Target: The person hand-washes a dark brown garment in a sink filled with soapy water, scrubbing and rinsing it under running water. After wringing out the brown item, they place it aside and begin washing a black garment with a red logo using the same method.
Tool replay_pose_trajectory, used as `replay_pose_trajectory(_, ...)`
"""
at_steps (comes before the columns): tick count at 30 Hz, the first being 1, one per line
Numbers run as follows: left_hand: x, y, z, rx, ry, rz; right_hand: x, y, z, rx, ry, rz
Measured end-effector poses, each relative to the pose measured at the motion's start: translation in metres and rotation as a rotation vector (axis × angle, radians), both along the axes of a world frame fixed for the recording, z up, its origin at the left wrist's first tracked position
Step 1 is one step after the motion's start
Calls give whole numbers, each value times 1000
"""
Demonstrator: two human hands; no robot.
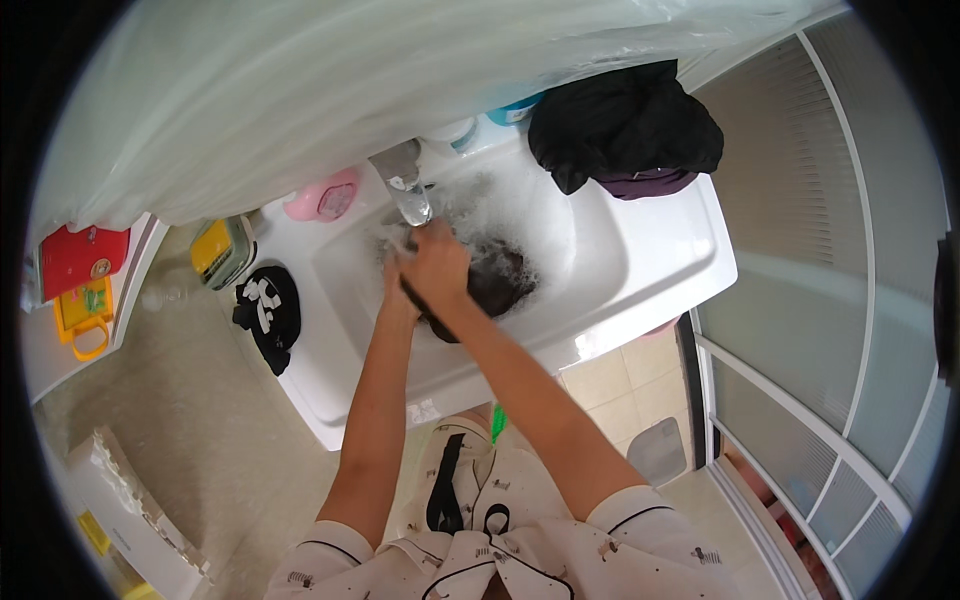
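A wet dark cloth lies bunched in foamy water inside the white sink. Close together under the running tap, my right hand and my left hand are closed on part of that cloth. A dark fold shows between the hands and hangs below them. My right hand covers much of the left, and its fingertips meet the water stream. The cloth's exact kind cannot be made out.
Black and purple clothes are heaped on the sink's back right corner. A pink soap dish sits left of the tap. A black-and-white cloth and a glass container lie at the left. Sliding frosted panels stand at right.
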State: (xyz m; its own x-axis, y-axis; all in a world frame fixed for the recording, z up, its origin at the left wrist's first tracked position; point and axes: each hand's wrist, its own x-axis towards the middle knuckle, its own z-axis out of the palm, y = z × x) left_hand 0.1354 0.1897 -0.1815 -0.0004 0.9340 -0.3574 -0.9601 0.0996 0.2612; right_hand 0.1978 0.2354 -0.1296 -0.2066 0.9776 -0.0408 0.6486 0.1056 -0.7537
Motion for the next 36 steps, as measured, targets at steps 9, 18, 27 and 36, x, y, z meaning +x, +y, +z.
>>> replay_pose_trajectory(9, -31, 8, 10, -313, 1486, -123, 91, 37, -29, 3, -413, 227)
replay_pose_trajectory(18, -14, 34, -24, -510, 1120, -323, 62, 23, -148, 91, -239, 71)
replay_pose_trajectory(27, -34, 16, 15, -266, 171, -179, 24, -55, 52, -185, 276, 1)
replay_pose_trajectory(36, 3, 21, 27, -543, 652, 19, 35, 15, -7, -55, 114, -4)
